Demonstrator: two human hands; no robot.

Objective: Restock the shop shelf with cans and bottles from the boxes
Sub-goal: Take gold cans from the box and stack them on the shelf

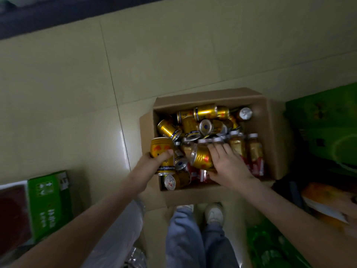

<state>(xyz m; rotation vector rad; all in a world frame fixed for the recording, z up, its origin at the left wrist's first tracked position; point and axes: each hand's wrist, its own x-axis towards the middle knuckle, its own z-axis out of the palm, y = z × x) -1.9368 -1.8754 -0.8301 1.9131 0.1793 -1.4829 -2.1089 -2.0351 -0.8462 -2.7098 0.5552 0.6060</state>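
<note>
Two hands at work: left hand grips a gold can, right hand closes round a second can inside the cardboard box on the floor, heaped with loose cans and bottles, so most restocking looks undone.

I've got one feed: head cam, wide-angle, worn by the person, pointing almost straight down at the floor. The cardboard box sits just right of frame centre, near enough to tell single cans apart. Both forearms enter from the bottom edge; left hand and right hand reach the box's near side. Shoes are at the bottom. Tile lines bow toward the frame edges.
</note>
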